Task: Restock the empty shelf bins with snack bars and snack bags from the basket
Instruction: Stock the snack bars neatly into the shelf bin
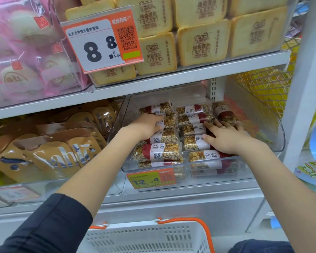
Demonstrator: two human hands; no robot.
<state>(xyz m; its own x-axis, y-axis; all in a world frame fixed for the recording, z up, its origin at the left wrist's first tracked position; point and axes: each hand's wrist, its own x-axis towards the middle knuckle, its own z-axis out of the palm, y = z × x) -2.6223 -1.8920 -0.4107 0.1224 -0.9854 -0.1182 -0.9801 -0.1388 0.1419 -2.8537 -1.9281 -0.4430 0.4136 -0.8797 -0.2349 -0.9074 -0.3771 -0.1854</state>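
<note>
A clear plastic shelf bin (274, 143) holds two rows of wrapped nut snack bars (161, 152) with red and white labels. One more bar (226, 112) lies at an angle at the back right. My left hand (146, 126) reaches into the bin and rests on the left row, fingers curved over a bar. My right hand (224, 136) lies flat on the right row, fingers spread and straight, pressing the bars. The white basket (146, 238) with orange handles sits below at the bottom edge; its inside is mostly out of view.
A bin of tan snack bags (53, 152) stands to the left. Above, a shelf (171, 77) carries toast-shaped packs and a large price tag (100, 41). Pink packs fill the upper left. A white upright post (303, 88) is at the right, with yellow mesh behind it.
</note>
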